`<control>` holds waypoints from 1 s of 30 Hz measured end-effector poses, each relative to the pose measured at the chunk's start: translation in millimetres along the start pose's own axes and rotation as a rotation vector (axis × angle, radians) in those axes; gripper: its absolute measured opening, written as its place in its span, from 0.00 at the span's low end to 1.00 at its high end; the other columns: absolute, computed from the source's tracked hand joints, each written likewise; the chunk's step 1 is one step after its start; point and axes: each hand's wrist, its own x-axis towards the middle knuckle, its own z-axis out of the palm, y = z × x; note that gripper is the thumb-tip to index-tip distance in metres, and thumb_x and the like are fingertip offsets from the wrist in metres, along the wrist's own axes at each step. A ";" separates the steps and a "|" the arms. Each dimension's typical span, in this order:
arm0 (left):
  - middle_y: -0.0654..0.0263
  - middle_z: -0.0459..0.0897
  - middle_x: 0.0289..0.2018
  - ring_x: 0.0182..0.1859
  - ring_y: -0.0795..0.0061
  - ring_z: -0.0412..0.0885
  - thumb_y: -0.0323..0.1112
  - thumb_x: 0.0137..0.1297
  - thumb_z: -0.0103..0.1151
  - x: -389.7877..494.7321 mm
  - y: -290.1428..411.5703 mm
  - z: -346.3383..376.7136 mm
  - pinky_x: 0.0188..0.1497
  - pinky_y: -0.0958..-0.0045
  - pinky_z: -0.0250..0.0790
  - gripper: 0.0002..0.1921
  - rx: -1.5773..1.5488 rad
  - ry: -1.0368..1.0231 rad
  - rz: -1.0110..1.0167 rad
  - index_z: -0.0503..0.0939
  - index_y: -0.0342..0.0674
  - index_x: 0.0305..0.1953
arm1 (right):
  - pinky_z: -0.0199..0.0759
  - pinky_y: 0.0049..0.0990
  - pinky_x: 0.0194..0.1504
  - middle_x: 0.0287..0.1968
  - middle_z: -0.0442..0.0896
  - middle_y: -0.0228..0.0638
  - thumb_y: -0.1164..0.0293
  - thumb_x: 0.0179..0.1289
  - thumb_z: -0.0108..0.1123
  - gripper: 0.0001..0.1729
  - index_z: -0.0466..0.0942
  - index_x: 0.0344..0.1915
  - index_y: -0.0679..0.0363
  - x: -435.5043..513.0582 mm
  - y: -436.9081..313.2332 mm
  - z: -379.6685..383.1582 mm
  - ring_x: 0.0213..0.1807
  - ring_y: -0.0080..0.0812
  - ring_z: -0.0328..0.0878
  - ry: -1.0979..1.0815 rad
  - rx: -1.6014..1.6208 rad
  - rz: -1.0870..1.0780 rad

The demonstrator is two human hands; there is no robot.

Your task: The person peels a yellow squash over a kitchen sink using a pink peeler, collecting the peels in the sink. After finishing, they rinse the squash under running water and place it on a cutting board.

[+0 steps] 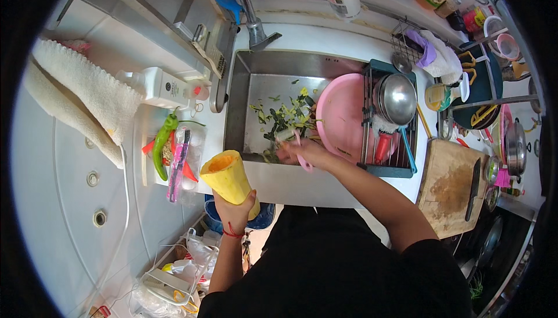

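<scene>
My left hand (pixel 234 214) grips a peeled yellow squash (pixel 226 179), probably a butternut pumpkin, tilted at the sink's front left corner. Its upper end is cut and shows an orange hollow. My right hand (pixel 310 151) is closed around a peeler with a pink handle (pixel 304 166), over the front edge of the steel sink (pixel 266 85). The peeler's head is blurred and stands apart from the squash. Dark green and yellow peelings (pixel 285 117) lie on the sink floor. A pink basin (pixel 340 111) sits in the sink's right part.
A drying rack (pixel 388 172) with steel bowls (pixel 399 98) spans the sink's right side. Further right, a knife (pixel 473 189) lies on a wooden cutting board (pixel 442 187). Green chili (pixel 163 143) and a pink-and-black packet (pixel 178 167) are at left. The faucet (pixel 257 35) stands behind.
</scene>
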 end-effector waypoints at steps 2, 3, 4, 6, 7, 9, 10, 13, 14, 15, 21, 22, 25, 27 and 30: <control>0.58 0.74 0.48 0.48 0.68 0.75 0.28 0.42 0.72 0.2 3.3 -0.2 0.54 0.68 0.69 0.39 -0.001 0.006 -0.001 0.61 0.34 0.57 | 0.78 0.30 0.43 0.42 0.82 0.43 0.50 0.69 0.52 0.28 0.75 0.48 0.68 12.6 -14.5 4.9 0.47 0.31 0.80 0.006 0.088 -0.027; 0.58 0.74 0.48 0.49 0.69 0.75 0.28 0.43 0.72 0.8 4.3 -0.3 0.54 0.68 0.69 0.39 0.005 0.010 0.003 0.61 0.34 0.57 | 0.78 0.31 0.43 0.42 0.81 0.43 0.51 0.70 0.51 0.28 0.75 0.49 0.68 14.4 -19.6 7.0 0.47 0.32 0.80 0.011 0.131 -0.040; 0.58 0.74 0.48 0.49 0.69 0.75 0.28 0.43 0.72 1.3 4.8 -0.5 0.53 0.68 0.69 0.39 0.012 0.014 0.007 0.62 0.34 0.57 | 0.80 0.30 0.38 0.39 0.82 0.41 0.53 0.70 0.51 0.26 0.75 0.49 0.67 13.0 -22.0 10.0 0.40 0.32 0.82 0.033 0.038 0.001; 0.58 0.75 0.47 0.48 0.69 0.76 0.28 0.43 0.72 2.2 1.7 -3.4 0.53 0.68 0.70 0.38 0.028 0.018 0.036 0.62 0.34 0.57 | 0.79 0.27 0.31 0.34 0.82 0.38 0.56 0.70 0.51 0.23 0.75 0.50 0.65 -1.0 -29.2 14.8 0.32 0.29 0.82 0.048 -0.195 0.054; 0.58 0.75 0.47 0.47 0.69 0.77 0.27 0.43 0.72 1.7 0.0 -3.8 0.52 0.68 0.70 0.37 0.033 0.023 0.050 0.62 0.34 0.56 | 0.79 0.26 0.28 0.32 0.81 0.37 0.57 0.70 0.52 0.21 0.74 0.51 0.64 -10.5 -40.3 17.9 0.29 0.28 0.82 0.053 -0.316 0.081; 0.59 0.77 0.45 0.46 0.69 0.79 0.27 0.44 0.71 0.3 3.4 -0.7 0.51 0.68 0.71 0.36 -0.052 0.019 0.015 0.63 0.34 0.56 | 0.72 0.25 0.19 0.25 0.79 0.33 0.60 0.69 0.54 0.18 0.75 0.52 0.59 -17.8 -59.8 21.8 0.19 0.24 0.78 0.087 -0.347 0.004; 0.59 0.78 0.44 0.45 0.69 0.79 0.27 0.45 0.71 -0.1 6.0 1.0 0.51 0.68 0.72 0.35 -0.093 0.014 -0.001 0.63 0.34 0.55 | 0.70 0.24 0.18 0.24 0.78 0.32 0.60 0.69 0.54 0.18 0.75 0.52 0.59 -17.7 -64.3 20.2 0.19 0.24 0.77 0.068 -0.284 -0.083; 0.59 0.79 0.42 0.42 0.68 0.81 0.27 0.46 0.70 -2.0 13.6 6.0 0.50 0.68 0.73 0.34 -0.141 0.031 -0.022 0.63 0.34 0.55 | 0.69 0.29 0.22 0.28 0.82 0.39 0.59 0.66 0.57 0.21 0.74 0.54 0.58 -6.5 -73.9 -0.6 0.27 0.31 0.82 0.016 -0.348 -0.051; 0.59 0.79 0.42 0.42 0.68 0.81 0.27 0.46 0.70 -2.7 15.2 12.5 0.50 0.68 0.73 0.34 -0.155 0.013 -0.022 0.63 0.34 0.55 | 0.70 0.31 0.24 0.29 0.83 0.42 0.60 0.64 0.59 0.22 0.74 0.54 0.58 20.3 -44.3 -18.5 0.29 0.35 0.83 0.173 -0.664 0.047; 0.59 0.79 0.42 0.43 0.68 0.81 0.27 0.46 0.70 -5.6 13.4 11.1 0.50 0.68 0.73 0.34 -0.163 0.018 -0.029 0.63 0.34 0.55 | 0.72 0.37 0.29 0.32 0.83 0.47 0.62 0.61 0.61 0.23 0.73 0.53 0.59 18.9 -39.2 -19.7 0.32 0.42 0.83 0.220 -1.038 -0.065; 0.60 0.78 0.43 0.44 0.68 0.78 0.29 0.44 0.72 2.3 19.1 20.2 0.51 0.68 0.71 0.36 -0.005 -0.018 0.057 0.64 0.34 0.56 | 0.74 0.45 0.39 0.35 0.82 0.48 0.74 0.51 0.60 0.20 0.73 0.47 0.62 -10.8 -33.9 -0.6 0.37 0.51 0.80 0.650 -0.960 -0.437; 0.59 0.77 0.44 0.44 0.67 0.78 0.30 0.43 0.73 2.7 27.5 26.0 0.51 0.69 0.71 0.38 0.050 0.005 0.177 0.63 0.34 0.57 | 0.74 0.44 0.39 0.36 0.81 0.47 0.75 0.50 0.60 0.20 0.73 0.46 0.62 -21.5 -35.5 -4.4 0.38 0.50 0.80 0.664 -0.986 -0.511; 0.54 0.79 0.46 0.47 0.65 0.81 0.32 0.40 0.75 1.9 45.7 33.0 0.50 0.68 0.72 0.43 0.252 -0.029 0.270 0.62 0.33 0.59 | 0.71 0.42 0.44 0.41 0.76 0.47 0.76 0.47 0.61 0.20 0.73 0.44 0.64 -50.7 -34.9 -8.8 0.44 0.50 0.76 0.719 -1.004 -0.680; 0.54 0.80 0.46 0.47 0.63 0.81 0.33 0.40 0.74 4.8 45.2 39.7 0.51 0.68 0.73 0.42 0.258 -0.033 0.297 0.63 0.32 0.59 | 0.70 0.42 0.46 0.44 0.75 0.49 0.77 0.48 0.59 0.19 0.73 0.43 0.64 -67.0 -39.4 -11.8 0.45 0.50 0.75 0.726 -1.033 -0.773; 0.54 0.81 0.46 0.48 0.61 0.82 0.34 0.40 0.75 11.0 56.5 51.9 0.51 0.69 0.73 0.42 0.297 -0.089 0.385 0.65 0.31 0.59 | 0.69 0.40 0.46 0.45 0.74 0.47 0.80 0.49 0.59 0.18 0.74 0.44 0.64 -88.1 -32.7 -24.0 0.44 0.49 0.74 0.769 -0.942 -0.800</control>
